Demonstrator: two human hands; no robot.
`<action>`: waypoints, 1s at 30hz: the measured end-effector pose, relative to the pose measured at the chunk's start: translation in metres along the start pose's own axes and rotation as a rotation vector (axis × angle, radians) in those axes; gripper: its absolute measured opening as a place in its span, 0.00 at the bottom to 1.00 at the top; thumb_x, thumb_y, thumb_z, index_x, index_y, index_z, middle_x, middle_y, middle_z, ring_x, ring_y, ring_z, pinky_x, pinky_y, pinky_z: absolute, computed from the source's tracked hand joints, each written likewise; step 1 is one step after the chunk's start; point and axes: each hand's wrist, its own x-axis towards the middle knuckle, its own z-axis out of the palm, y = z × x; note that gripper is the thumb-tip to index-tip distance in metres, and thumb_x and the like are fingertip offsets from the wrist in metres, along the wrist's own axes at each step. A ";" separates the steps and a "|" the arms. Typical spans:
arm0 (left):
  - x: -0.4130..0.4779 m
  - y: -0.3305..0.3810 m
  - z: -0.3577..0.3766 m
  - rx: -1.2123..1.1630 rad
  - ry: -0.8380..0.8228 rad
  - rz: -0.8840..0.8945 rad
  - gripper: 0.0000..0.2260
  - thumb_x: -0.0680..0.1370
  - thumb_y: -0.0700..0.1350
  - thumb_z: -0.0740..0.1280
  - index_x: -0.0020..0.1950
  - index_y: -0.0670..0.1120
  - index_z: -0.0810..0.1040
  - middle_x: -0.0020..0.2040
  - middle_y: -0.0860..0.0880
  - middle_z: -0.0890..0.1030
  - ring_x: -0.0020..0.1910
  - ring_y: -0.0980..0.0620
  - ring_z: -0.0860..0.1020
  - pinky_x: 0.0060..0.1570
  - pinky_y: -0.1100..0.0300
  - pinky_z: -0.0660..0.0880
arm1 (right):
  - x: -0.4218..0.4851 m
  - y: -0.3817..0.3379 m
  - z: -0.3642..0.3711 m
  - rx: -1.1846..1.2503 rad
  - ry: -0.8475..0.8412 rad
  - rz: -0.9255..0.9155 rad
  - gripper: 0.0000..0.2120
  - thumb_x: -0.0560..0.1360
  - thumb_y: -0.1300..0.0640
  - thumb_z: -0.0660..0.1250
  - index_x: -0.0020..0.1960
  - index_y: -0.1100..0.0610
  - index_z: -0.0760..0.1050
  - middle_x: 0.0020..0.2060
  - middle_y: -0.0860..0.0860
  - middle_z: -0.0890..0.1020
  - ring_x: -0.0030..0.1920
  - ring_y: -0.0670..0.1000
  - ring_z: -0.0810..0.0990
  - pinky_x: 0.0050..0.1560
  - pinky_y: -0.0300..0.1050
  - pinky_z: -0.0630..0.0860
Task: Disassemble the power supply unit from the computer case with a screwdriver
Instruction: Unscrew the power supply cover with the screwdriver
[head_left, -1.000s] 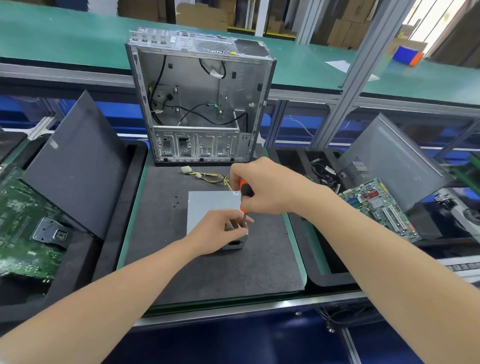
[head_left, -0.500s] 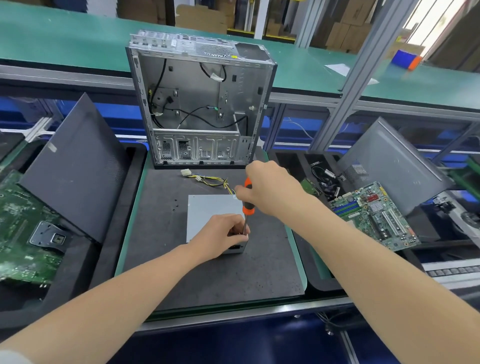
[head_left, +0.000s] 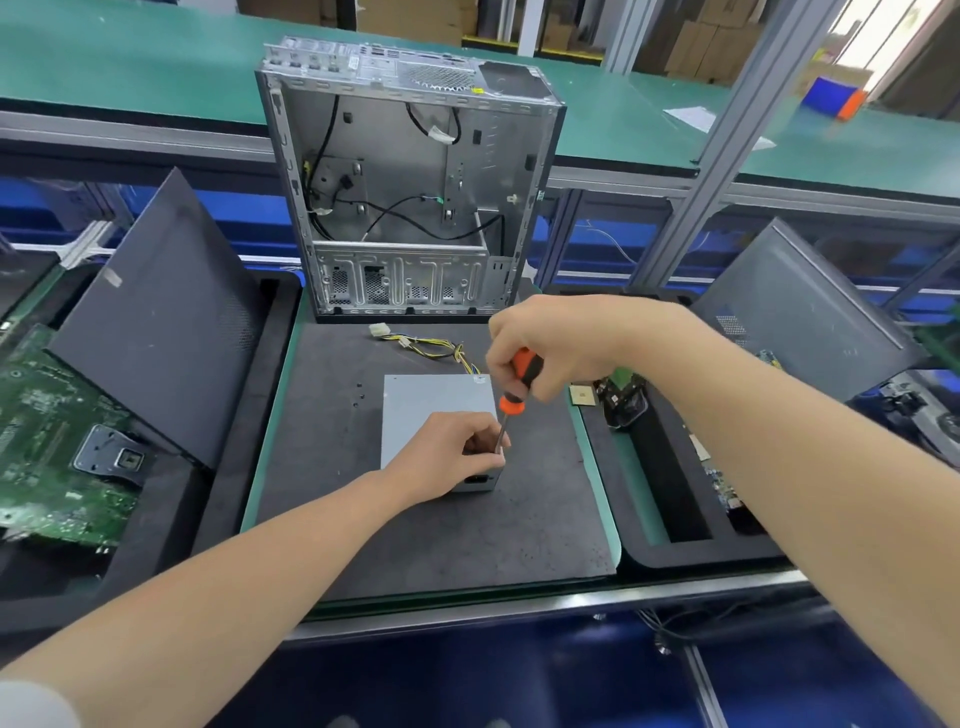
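Left hand (head_left: 451, 453) on near right corner of power supply unit (head_left: 431, 402), palm down, fingers curled over corner, gripping it. Left forearm bare, reaching in from unit's near left. Right hand (head_left: 558, 347) above unit's right edge, fingers wrapped round screwdriver (head_left: 517, 383) handle, shaft pointing down beside left fingertips. Right forearm bare, stretching in from unit's near right.

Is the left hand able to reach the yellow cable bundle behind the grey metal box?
Probably yes: the yellow cable bundle lies unobstructed, though the left hand grips the grey metal box.
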 end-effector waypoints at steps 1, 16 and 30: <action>0.001 0.000 0.000 0.007 0.004 0.000 0.07 0.76 0.41 0.76 0.42 0.50 0.80 0.43 0.60 0.84 0.42 0.57 0.82 0.45 0.61 0.79 | -0.002 -0.001 0.001 0.002 0.005 0.003 0.11 0.69 0.61 0.72 0.44 0.46 0.81 0.46 0.46 0.78 0.46 0.45 0.77 0.41 0.43 0.71; 0.001 -0.004 0.002 0.015 0.022 0.024 0.10 0.76 0.41 0.76 0.40 0.45 0.77 0.42 0.60 0.84 0.40 0.60 0.81 0.42 0.71 0.74 | 0.006 -0.030 0.031 0.107 0.376 0.418 0.08 0.76 0.54 0.70 0.47 0.57 0.73 0.36 0.52 0.77 0.37 0.58 0.77 0.32 0.44 0.68; 0.000 -0.002 0.005 0.010 0.038 0.010 0.10 0.75 0.40 0.76 0.39 0.48 0.77 0.39 0.59 0.83 0.37 0.60 0.79 0.39 0.69 0.73 | -0.001 -0.027 0.038 -0.064 0.457 0.421 0.21 0.80 0.36 0.61 0.47 0.55 0.68 0.35 0.49 0.70 0.37 0.56 0.74 0.31 0.47 0.67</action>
